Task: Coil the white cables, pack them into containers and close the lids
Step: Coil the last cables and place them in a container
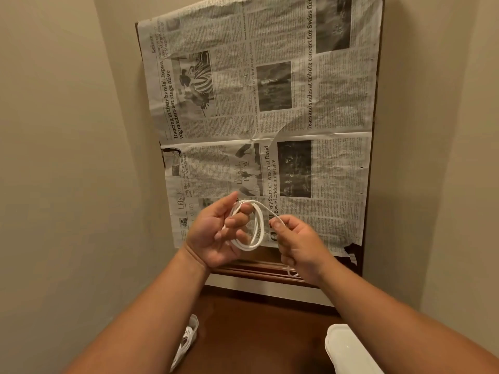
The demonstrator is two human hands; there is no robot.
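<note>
A white cable [256, 228] is looped into a small coil in the air above the near edge of the table. My left hand [213, 233] holds the coil, with its fingers curled through the loops. My right hand [294, 241] pinches the loose strand just right of the coil; the cable's tail runs down under that hand. A white plastic container [348, 349] sits at the lower right, partly hidden by my right forearm. More white cables [186, 341] lie at the lower left beside my left forearm.
A newspaper sheet [270, 117] covers most of the brown wooden table [259, 327]. Beige walls close in on the left and right of the table. Bare wood shows between my forearms.
</note>
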